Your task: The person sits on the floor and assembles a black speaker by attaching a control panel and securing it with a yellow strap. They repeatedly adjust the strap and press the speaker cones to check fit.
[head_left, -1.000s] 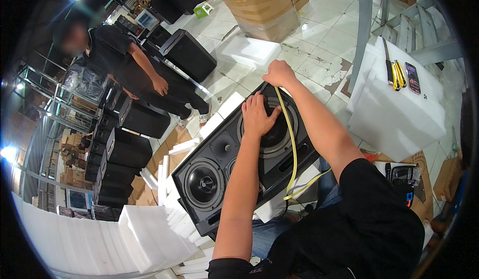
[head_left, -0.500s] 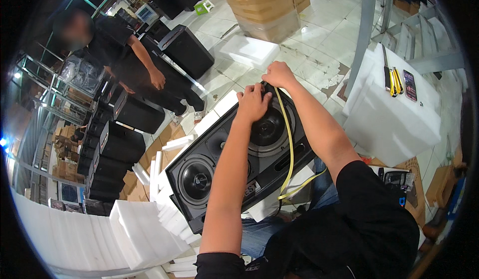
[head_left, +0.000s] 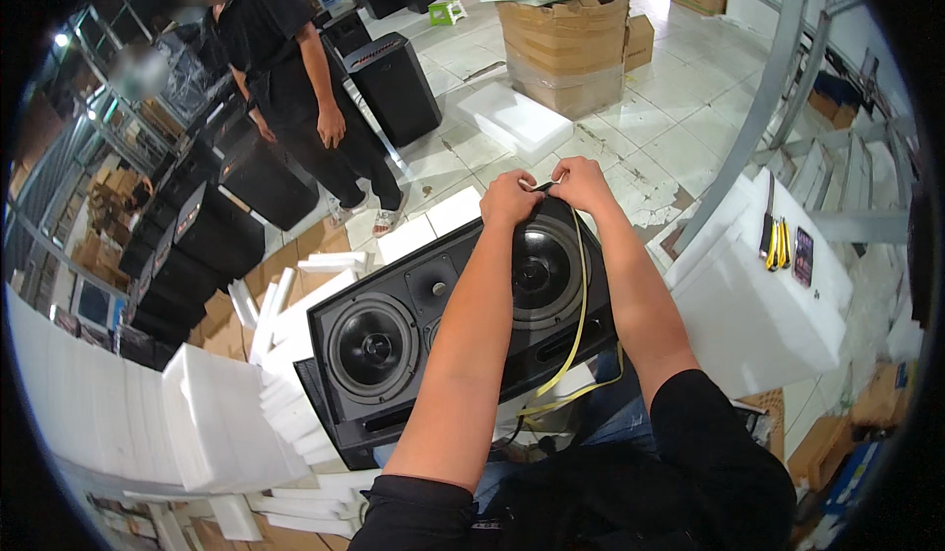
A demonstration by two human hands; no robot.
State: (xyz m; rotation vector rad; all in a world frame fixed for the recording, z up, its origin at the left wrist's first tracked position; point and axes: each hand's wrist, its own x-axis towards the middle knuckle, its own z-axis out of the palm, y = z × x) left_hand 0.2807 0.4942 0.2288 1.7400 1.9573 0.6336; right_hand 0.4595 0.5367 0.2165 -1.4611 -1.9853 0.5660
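Speaker cabinet (head_left: pixel 440 293), left hand (head_left: pixel 511 199) and right hand (head_left: pixel 583 186) at far edge, grip of both unclear, tiled floor (head_left: pixel 625 142) stretching beyond

The person wears a black short-sleeved top (head_left: pixel 591 507), its left sleeve (head_left: pixel 418 514) and right sleeve (head_left: pixel 695 415) wide at the cuffs, with a small pale marking (head_left: pixel 485 525) on the front. The trousers (head_left: pixel 630 429) are blue denim. Left hand (head_left: pixel 510 199) and right hand (head_left: pixel 583 187) are bare.

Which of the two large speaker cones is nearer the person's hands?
The right cone, just below the left hand and right hand, yellow strap across its edge; the left cone has no strap.
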